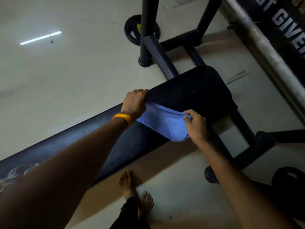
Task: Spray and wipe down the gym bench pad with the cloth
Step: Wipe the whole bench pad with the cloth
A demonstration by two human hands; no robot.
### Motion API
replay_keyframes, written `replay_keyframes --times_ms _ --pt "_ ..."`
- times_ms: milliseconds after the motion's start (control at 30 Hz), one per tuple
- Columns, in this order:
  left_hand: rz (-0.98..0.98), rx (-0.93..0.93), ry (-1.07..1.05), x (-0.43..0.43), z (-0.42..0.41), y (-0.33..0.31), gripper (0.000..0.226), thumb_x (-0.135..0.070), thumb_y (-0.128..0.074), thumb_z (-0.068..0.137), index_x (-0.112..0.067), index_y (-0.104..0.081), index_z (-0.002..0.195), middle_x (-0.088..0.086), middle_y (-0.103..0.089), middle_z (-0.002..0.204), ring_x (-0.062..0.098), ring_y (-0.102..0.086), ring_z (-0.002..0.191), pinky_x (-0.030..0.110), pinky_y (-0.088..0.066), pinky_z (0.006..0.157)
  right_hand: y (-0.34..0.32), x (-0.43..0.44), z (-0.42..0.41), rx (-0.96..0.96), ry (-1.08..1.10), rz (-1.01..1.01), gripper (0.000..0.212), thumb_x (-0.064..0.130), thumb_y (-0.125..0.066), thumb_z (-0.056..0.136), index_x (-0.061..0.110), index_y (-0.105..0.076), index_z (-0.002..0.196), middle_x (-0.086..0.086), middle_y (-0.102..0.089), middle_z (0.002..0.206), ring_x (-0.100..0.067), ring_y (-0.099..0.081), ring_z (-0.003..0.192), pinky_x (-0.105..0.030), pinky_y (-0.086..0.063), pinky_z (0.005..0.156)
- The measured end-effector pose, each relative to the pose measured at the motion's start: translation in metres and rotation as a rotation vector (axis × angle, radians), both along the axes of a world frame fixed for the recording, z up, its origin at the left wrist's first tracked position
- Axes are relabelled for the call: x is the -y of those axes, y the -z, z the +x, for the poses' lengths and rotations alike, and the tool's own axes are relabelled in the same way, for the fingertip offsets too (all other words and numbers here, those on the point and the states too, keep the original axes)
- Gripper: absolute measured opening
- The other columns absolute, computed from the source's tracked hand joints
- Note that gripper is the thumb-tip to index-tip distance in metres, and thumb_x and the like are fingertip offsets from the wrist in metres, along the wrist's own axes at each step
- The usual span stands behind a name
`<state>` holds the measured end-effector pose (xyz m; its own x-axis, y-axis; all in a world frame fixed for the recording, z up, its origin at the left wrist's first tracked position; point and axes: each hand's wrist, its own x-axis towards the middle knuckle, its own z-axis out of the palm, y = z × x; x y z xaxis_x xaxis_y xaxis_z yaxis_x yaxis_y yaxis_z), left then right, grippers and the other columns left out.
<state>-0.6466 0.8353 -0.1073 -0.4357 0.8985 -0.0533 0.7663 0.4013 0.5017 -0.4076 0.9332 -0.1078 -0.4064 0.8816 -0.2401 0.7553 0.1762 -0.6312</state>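
A black gym bench pad [189, 91] runs from the lower left to the centre right of the head view. A blue cloth [163, 124] is stretched just above the pad. My left hand [134, 103], with an orange wristband, grips the cloth's far corner at the pad's far edge. My right hand [195, 123] pinches the cloth's other upper corner over the pad's near side. The cloth's zigzag lower edge hangs loose onto the pad. No spray bottle shows.
The bench's black steel frame [239, 134] and uprights [146, 30] stand around the pad's far end. Weight plates lie on the floor at the back [132, 30] and lower right [290, 180]. A padded bar [264, 47] crosses the upper right. My bare feet [137, 192] stand beside the bench.
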Motion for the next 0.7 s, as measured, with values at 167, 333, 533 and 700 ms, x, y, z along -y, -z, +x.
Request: replay_keyframes --times_ms 167,333,533,700 --pt "0.094 -0.118 0.092 -0.041 -0.01 0.032 0.034 0.01 -0.052 0.075 -0.005 -0.065 0.102 0.018 -0.068 0.096 0.041 -0.062 0.09 0.041 -0.038 0.078 0.02 -0.037 -0.001 0.266 0.084 0.121 0.029 0.003 -0.056 0.085 0.013 -0.067 0.11 -0.014 -0.071 0.109 -0.036 -0.066 0.102 -0.038 -0.054 0.081" --pt "0.076 -0.154 -0.098 -0.035 -0.005 0.061 0.061 0.01 -0.055 0.069 -0.005 -0.056 0.128 0.018 -0.058 0.137 0.038 -0.054 0.125 0.051 -0.039 0.107 0.047 -0.004 -0.036 0.207 -0.542 0.233 0.046 0.012 -0.064 0.093 0.01 -0.058 0.139 -0.013 -0.052 0.148 -0.031 -0.047 0.138 -0.049 -0.041 0.113" --pt "-0.003 -0.07 -0.248 0.036 0.035 0.102 0.056 -0.019 -0.05 0.101 0.002 -0.04 0.152 0.024 -0.039 0.16 0.04 -0.037 0.149 0.058 -0.026 0.122 0.106 -0.018 -0.069 0.317 -0.995 0.488 0.06 0.046 -0.034 0.102 0.03 -0.023 0.159 -0.002 -0.018 0.169 -0.022 -0.014 0.156 -0.042 -0.014 0.125" --pt "-0.085 -0.076 -0.197 0.039 0.044 0.112 0.068 -0.039 -0.035 0.103 -0.002 -0.028 0.159 0.016 -0.023 0.169 0.031 -0.018 0.158 0.054 -0.013 0.128 0.108 -0.113 -0.051 0.42 -0.478 0.522 0.059 0.046 -0.027 0.105 0.025 -0.023 0.16 -0.01 -0.02 0.167 -0.03 -0.018 0.155 -0.051 -0.019 0.124"
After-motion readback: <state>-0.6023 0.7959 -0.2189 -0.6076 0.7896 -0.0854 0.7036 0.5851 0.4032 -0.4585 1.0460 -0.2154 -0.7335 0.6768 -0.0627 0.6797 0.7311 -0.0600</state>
